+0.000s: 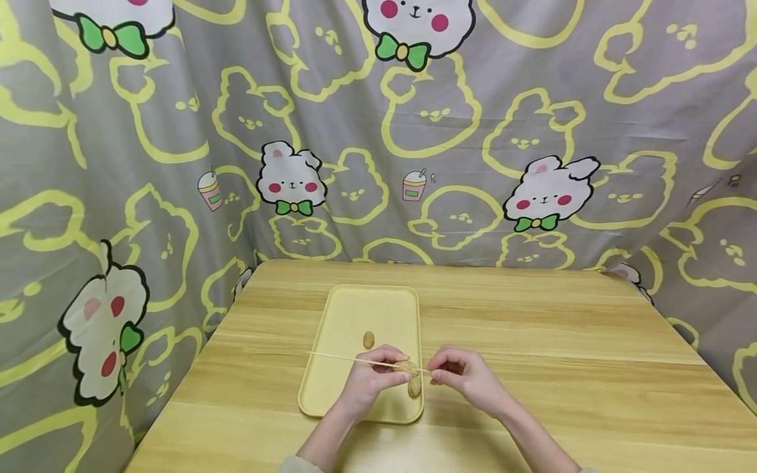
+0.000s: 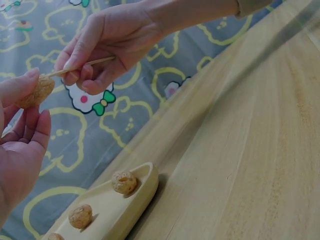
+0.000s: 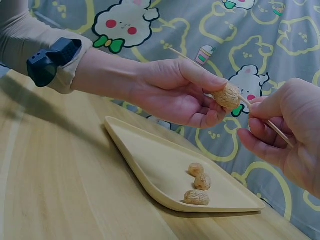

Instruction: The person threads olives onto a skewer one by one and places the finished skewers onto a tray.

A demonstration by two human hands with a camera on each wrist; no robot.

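My left hand (image 1: 368, 384) pinches a wrinkled, tan-brown potato-like ball (image 3: 227, 96) between thumb and fingers, over the right side of the yellow tray (image 1: 337, 394). A thin wooden skewer (image 1: 337, 358) runs through or along this ball, its long end reaching out leftward past the left hand. To the right of the ball, my right hand (image 1: 467, 378) pinches the skewer's other end; in the right wrist view that end crosses the curled fingers (image 3: 265, 145). Similar small balls (image 3: 196, 197) lie on the tray below both hands.
The tray stands on a light wooden table (image 1: 532, 328), left of its middle. One ball (image 1: 369, 339) sits near the tray's centre, another (image 1: 414, 387) by its right edge. A grey curtain (image 1: 355, 118) with rabbit prints hangs behind and beside the table.
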